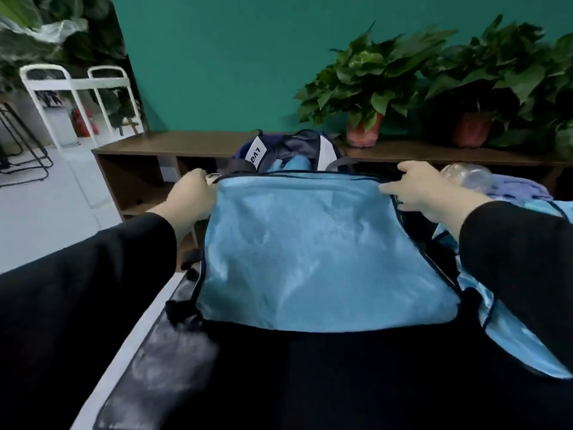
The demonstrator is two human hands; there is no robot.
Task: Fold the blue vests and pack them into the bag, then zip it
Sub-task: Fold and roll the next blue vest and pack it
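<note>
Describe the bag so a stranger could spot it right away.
Start at the long brown shelf under the teal wall. The bag sits before it, beyond the held blue vest. It alone is navy, gaping open, with a white label.

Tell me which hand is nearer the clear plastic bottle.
Right. The right hand holds the blue vest's far right corner, just beside the bottle; the left hand grips the opposite corner, across the vest.
</note>
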